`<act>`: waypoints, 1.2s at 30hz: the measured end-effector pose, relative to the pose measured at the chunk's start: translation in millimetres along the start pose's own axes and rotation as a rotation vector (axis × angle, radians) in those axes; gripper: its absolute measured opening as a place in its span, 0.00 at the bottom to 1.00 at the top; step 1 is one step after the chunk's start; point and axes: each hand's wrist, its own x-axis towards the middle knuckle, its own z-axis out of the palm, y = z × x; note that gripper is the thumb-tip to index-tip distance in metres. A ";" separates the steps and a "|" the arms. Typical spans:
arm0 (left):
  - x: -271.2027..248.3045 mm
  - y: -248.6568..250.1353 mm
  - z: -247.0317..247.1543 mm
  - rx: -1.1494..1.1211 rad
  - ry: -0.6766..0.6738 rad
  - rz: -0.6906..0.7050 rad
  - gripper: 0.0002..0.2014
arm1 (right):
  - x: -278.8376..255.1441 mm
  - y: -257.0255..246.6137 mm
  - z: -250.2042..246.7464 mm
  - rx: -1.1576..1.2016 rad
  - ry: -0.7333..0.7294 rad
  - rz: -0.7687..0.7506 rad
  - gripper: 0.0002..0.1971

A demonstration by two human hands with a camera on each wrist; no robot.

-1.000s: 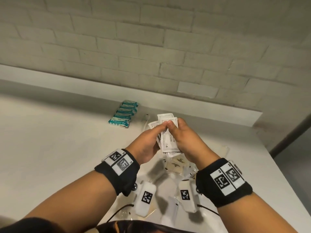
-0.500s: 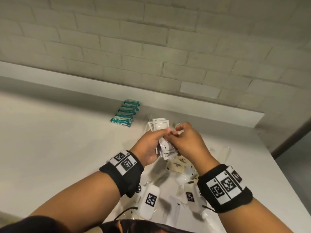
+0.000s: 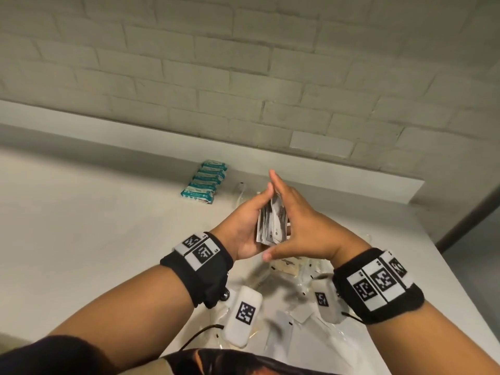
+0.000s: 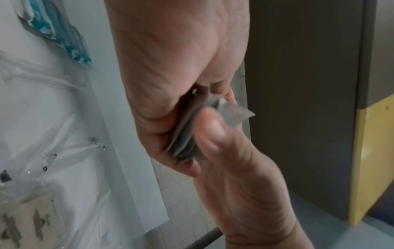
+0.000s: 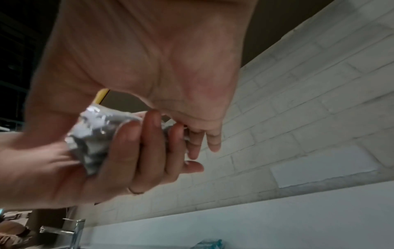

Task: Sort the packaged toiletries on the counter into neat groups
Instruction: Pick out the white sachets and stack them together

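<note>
Your left hand [image 3: 243,226] and right hand [image 3: 305,231], fingers straight, sandwich the white sachets [image 3: 273,226] above the counter [image 3: 94,239]; teal packets [image 3: 203,182] sit at 11 o'clock. Ease that flat squeeze and the slick sachets may fan out onto the loose packets [image 3: 286,265] at 6 o'clock.

Pale painted brick wall [image 3: 243,63], running bond. White counter [image 3: 81,226] below it, with a low upstand [image 3: 135,133] along the wall. Grey floor [image 3: 476,266] past the counter's right end. Chrome tap [image 5: 77,234] low in the right wrist view. Light dim and even.
</note>
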 end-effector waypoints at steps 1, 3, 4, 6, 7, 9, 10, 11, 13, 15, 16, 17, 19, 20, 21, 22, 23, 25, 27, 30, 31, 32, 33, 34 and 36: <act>-0.2 0.3 0.0 -0.004 0.000 -0.005 0.35 | -1.5 -1.0 0.3 -0.019 -0.004 -0.003 0.72; -0.5 0.2 2.9 -0.010 0.009 0.000 0.32 | -3.5 -2.5 1.9 -0.067 0.045 -0.004 0.70; -0.6 0.4 4.1 -0.012 0.020 0.011 0.31 | -4.3 -3.1 2.2 -0.078 0.069 -0.001 0.69; -2.0 0.0 6.2 -0.014 0.029 0.022 0.32 | -6.1 -3.9 2.7 -0.097 0.065 0.016 0.70; -3.1 -0.5 6.9 -0.010 0.024 0.022 0.34 | -6.5 -3.7 3.4 -0.120 0.048 0.026 0.72; -4.1 -2.7 7.9 -0.004 -0.009 0.009 0.37 | -8.0 -4.4 3.8 -0.172 0.034 0.038 0.73; -3.8 -3.6 8.3 0.002 -0.023 0.004 0.37 | -8.6 -5.3 3.5 -0.189 0.034 0.040 0.73; -3.5 -4.5 9.1 0.010 -0.031 0.002 0.37 | -10.1 -6.8 2.8 -0.193 0.031 0.042 0.74; -3.2 -5.4 9.6 0.013 -0.029 -0.001 0.37 | -13.2 -10.6 2.0 -0.163 0.016 0.056 0.76; -4.6 -3.6 9.4 0.006 -0.005 -0.006 0.33 | -15.7 -13.4 2.2 -0.133 0.036 0.054 0.76; -5.9 -2.2 10.6 -0.002 0.002 -0.009 0.29 | -16.5 -14.4 2.6 -0.137 0.066 0.036 0.74; -6.6 -1.1 11.6 -0.013 -0.002 -0.011 0.25 | -16.6 -14.5 3.3 -0.148 0.092 0.018 0.73; -8.1 0.2 12.2 -0.027 -0.011 -0.006 0.23 | -17.0 -15.9 3.6 -0.163 0.100 0.001 0.72; -9.5 0.1 12.9 -0.027 -0.010 -0.003 0.24 | -17.3 -16.0 3.7 -0.173 0.085 0.000 0.73; -10.8 -0.2 13.6 -0.027 -0.014 -0.004 0.25 | -17.7 -16.3 4.0 -0.194 0.071 -0.005 0.73; -10.3 -1.1 13.7 -0.029 -0.017 -0.006 0.26 | -17.7 -16.0 4.7 -0.224 0.068 -0.016 0.73; -9.7 -2.4 14.4 -0.032 -0.020 -0.005 0.25 | -17.4 -15.4 5.7 -0.253 0.075 -0.035 0.72; -8.8 -5.2 14.1 -0.035 0.004 0.026 0.23 | -15.0 -14.6 8.3 -0.283 0.096 -0.055 0.70; -8.2 -6.7 11.0 -0.050 0.060 0.066 0.17 | -12.0 -12.5 10.0 -0.243 0.090 -0.026 0.72; -6.0 -1.4 3.3 -0.121 0.173 0.175 0.11 | -6.1 -10.4 6.4 0.182 0.025 0.143 0.75; -6.1 0.2 3.0 -0.126 0.212 0.213 0.13 | -6.8 -10.1 5.3 0.366 0.021 0.197 0.73; -4.1 2.3 1.2 -0.123 0.230 0.243 0.14 | -5.3 -9.7 5.3 0.538 0.025 0.251 0.70; -3.7 2.9 2.1 -0.106 0.236 0.264 0.14 | -5.3 -8.9 6.5 0.677 0.026 0.308 0.65; -2.6 2.4 2.7 -0.081 0.234 0.265 0.13 | -4.4 -8.6 8.9 0.771 0.006 0.356 0.59; 0.1 -2.9 3.5 -0.047 0.249 0.232 0.11 | 0.3 -8.2 15.8 0.794 -0.031 0.421 0.49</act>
